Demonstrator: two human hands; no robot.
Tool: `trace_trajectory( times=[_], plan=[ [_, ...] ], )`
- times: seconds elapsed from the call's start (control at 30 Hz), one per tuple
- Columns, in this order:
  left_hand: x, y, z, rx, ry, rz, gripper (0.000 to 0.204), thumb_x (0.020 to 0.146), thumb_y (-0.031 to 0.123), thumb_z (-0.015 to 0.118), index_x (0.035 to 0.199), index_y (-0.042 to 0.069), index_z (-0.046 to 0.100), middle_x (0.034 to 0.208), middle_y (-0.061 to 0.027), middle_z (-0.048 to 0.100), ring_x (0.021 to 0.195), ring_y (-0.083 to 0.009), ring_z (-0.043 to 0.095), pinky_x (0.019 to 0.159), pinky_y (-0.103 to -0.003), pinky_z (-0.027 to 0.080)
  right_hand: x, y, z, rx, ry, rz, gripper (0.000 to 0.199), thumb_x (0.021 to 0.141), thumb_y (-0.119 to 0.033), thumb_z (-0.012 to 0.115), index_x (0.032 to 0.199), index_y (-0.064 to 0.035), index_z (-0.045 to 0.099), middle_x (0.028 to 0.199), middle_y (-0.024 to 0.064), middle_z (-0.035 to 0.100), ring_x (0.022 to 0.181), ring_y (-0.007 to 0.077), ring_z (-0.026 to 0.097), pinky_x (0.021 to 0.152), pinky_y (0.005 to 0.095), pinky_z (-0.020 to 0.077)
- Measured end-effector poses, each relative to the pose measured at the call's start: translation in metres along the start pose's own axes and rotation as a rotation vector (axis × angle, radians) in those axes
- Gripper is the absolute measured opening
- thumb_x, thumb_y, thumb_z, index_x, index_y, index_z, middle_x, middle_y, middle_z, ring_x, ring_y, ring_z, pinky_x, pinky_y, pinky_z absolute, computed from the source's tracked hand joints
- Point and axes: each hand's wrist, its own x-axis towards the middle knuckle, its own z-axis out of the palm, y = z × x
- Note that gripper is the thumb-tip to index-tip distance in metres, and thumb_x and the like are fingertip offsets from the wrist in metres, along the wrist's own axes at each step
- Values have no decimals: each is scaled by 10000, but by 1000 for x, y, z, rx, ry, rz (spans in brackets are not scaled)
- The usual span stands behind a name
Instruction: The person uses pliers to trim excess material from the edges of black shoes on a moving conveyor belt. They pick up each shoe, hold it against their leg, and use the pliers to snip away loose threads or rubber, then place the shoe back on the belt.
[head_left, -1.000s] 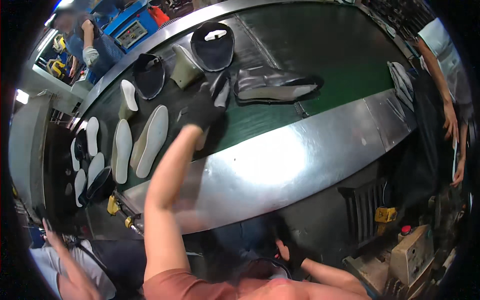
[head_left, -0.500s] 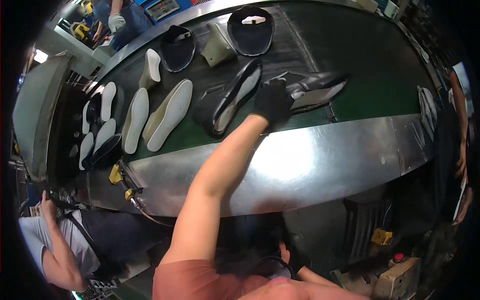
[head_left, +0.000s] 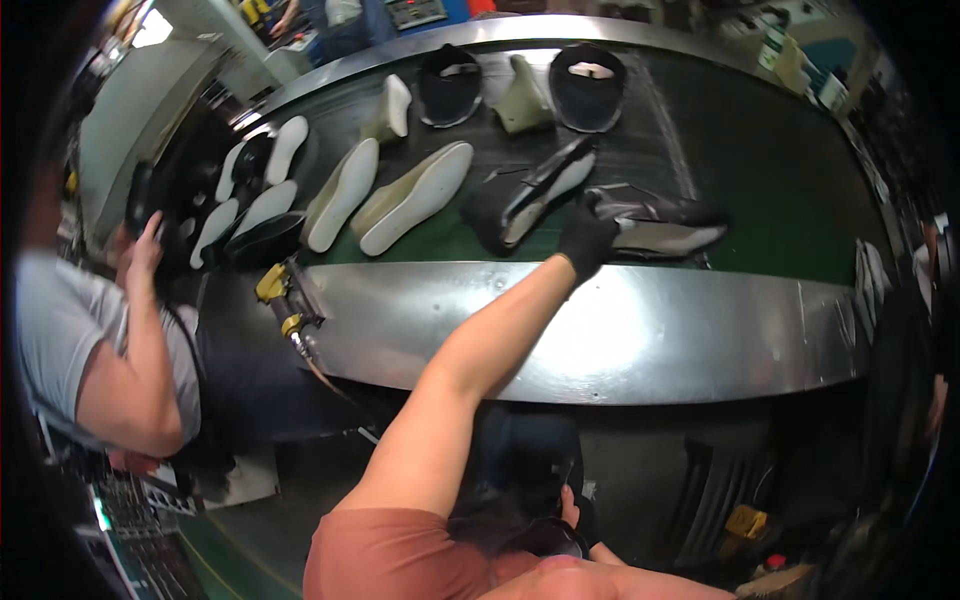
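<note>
My left hand (head_left: 586,238), in a black glove, reaches across the steel rim onto the green belt (head_left: 780,150). Its fingers are closed on the left end of a black and grey shoe upper (head_left: 660,222) lying flat there. Just left of it lies a black shoe piece with a white insole (head_left: 535,192). My right hand (head_left: 572,507) is low by my lap, resting against a dark object (head_left: 520,470); its grip is mostly hidden.
Cream soles (head_left: 415,195) and white insoles (head_left: 285,150) lie on the belt's left part, dark uppers (head_left: 588,88) at the far edge. A yellow air tool (head_left: 282,295) hangs at the steel rim (head_left: 640,340). Another person's arm (head_left: 135,340) is at my left.
My left hand moved right along the belt, from the black piece with the white insole to the black and grey upper, and stays on it now.
</note>
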Motion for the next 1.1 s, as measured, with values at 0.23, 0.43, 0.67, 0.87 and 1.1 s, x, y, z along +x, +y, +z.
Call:
trace_trajectory(
  times=[0.23,0.43,0.67,0.87,1.1],
  plan=[
    [-13,20,-8,-299,-23,-64,651,705,142,768,1262,17,456,1126,-119,568,1050,-211,550,900,-319,448,15,43,21,-183,32,-97,724,973,-571,312,874,52,667,747,203,684,627,286,671,659,363,518],
    [-97,67,-41,-270,21,28,697,720,103,786,1303,13,415,1198,-99,526,1095,-187,518,911,-288,449,-9,2,1,-69,-15,26,775,955,-628,292,804,31,669,656,153,663,583,248,653,601,352,514],
    [-290,113,-186,-57,-25,175,819,672,120,826,1366,46,397,1330,-112,480,1211,-203,492,990,-332,441,8,86,7,256,76,22,674,955,-627,324,910,-14,602,624,79,597,517,206,602,534,342,516],
    [-447,153,-277,1114,-182,132,774,606,230,817,1307,99,513,1189,-162,557,1065,-339,577,919,-424,476,-66,8,20,357,188,-275,564,973,-556,399,872,-40,602,690,56,599,636,178,605,643,313,488],
    [-477,188,-218,1085,-247,429,840,579,308,818,1326,119,483,1203,-238,490,1065,-431,535,911,-490,447,-99,-72,66,340,105,-720,516,999,-475,428,928,-3,623,803,33,621,727,113,578,674,244,450]
  ],
)
